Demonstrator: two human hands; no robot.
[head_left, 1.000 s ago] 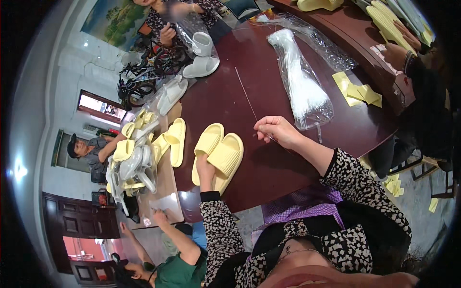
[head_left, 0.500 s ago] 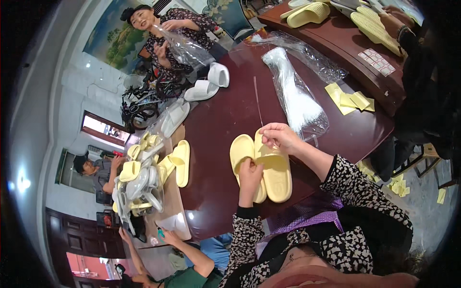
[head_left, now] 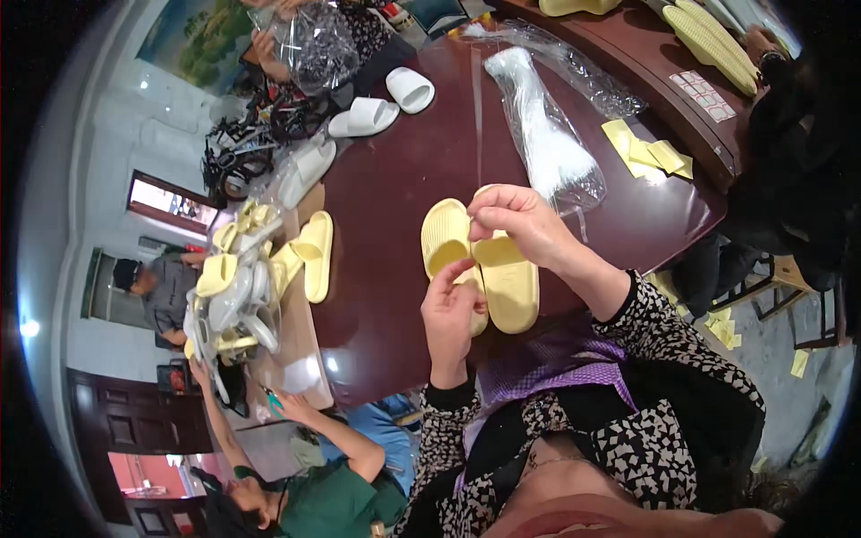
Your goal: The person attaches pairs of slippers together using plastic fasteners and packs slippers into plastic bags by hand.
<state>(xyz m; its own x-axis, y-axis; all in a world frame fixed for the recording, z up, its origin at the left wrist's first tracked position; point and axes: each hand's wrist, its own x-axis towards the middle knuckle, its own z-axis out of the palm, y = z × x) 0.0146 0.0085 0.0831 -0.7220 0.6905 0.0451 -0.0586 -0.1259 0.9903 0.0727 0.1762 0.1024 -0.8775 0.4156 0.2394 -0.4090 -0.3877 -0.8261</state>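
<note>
A head-worn fisheye view looks down on a dark reddish-brown bench (head_left: 395, 224) that curves across the middle of the frame. At centre, a pair of pale yellow slide slippers (head_left: 480, 269) lies side by side, touching, toes pointing toward the upper part of the frame. The right hand (head_left: 520, 224) rests over the top of the right slipper, its grip pinched together on the slipper's upper edge where the two meet, seemingly to keep the pair aligned. The left hand (head_left: 453, 309), just below, has its grip closed on the heel end of the left slipper, steadying it from the near side. Both forearms wear black-and-white patterned sleeves, entering from the lower edge.

Just above and right of the hands lies a clear plastic bag (head_left: 552, 148) holding a bundle of thin white strands, laid within easy reach. Further right, a loose cluster of yellow paper slips (head_left: 647, 152) sits on the bench. At upper centre, two white slippers (head_left: 386, 103) rest apart from the yellow ones.

At centre left, another yellow slipper pair (head_left: 309, 255) stands beside a heaped pile of yellow and white slippers (head_left: 235, 287). At the upper left, another person's hands hold a crinkled clear bag (head_left: 314, 40). A person in a green top (head_left: 332, 493) reaches in from the lower left.
</note>
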